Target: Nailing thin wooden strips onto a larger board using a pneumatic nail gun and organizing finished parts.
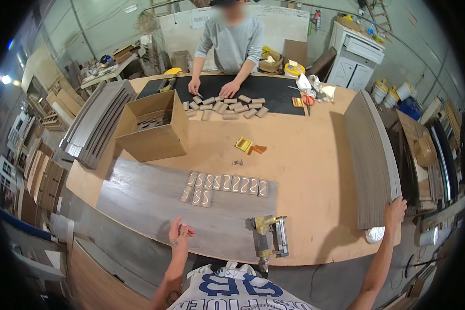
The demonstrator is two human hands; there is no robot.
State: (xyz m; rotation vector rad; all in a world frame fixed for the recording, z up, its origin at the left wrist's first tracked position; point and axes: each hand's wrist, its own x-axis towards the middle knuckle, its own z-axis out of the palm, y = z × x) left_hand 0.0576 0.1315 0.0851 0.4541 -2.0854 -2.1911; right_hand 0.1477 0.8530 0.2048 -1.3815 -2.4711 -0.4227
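My left hand (181, 230) hovers above a grey wood-grain panel (144, 199) lying flat at the table's near left. Its fingers are apart and hold nothing. On that panel lie several small grey blocks (218, 182), set in rows, each with a white S-shaped line of what looks like glue. Far to the right, my right hand (396, 209) grips the near outer corner of a tall stack of grey panels (369, 165). A nail gun (267, 237) rests on its side at the flat panel's right edge, between my two hands.
A co-worker (231, 46) stands across the table, hands by a pile of small blocks (227, 107) on a black sheet. An open cardboard box (157, 137) and another panel stack (101, 119) stand left. A yellow box (244, 144) lies mid-table; scissors (308, 99) lie at the far right.
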